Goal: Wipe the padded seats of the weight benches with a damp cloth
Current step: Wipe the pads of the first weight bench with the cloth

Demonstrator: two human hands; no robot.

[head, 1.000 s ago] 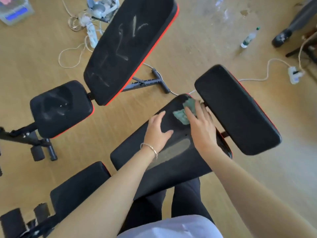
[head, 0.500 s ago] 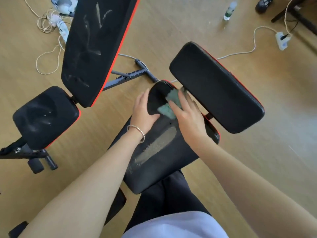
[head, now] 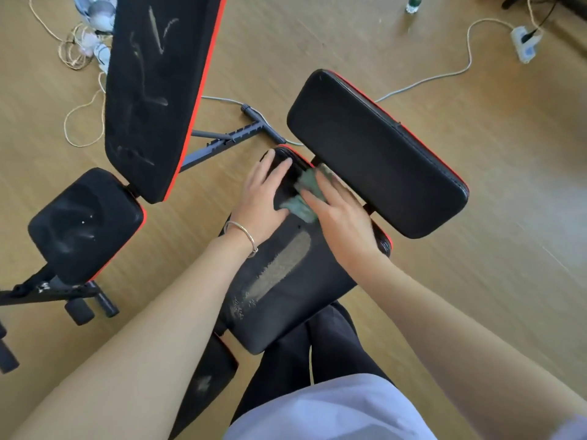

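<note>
A black padded bench pad (head: 286, 300) with red trim lies in front of me, with a grey dusty streak (head: 279, 268) down its middle. My right hand (head: 336, 214) presses a green cloth (head: 305, 198) flat against the pad's far end. My left hand (head: 263, 192) rests on the same end with fingers spread, steadying it. A second black pad (head: 378, 154) angles away just right of the cloth. Another bench stands at the left, with a dusty long pad (head: 155, 90) and a dusty square seat (head: 85, 223).
Wooden floor all round. Tangled cords and small items (head: 89, 36) lie at the top left. A white cable runs to a power strip (head: 524, 42) at the top right, near a bottle (head: 413, 3). A metal bench frame (head: 228, 141) lies between the benches.
The view has shifted down and closer to the pad. My right hand has slid the cloth along the far end of the pad; my left hand moved up beside it.
</note>
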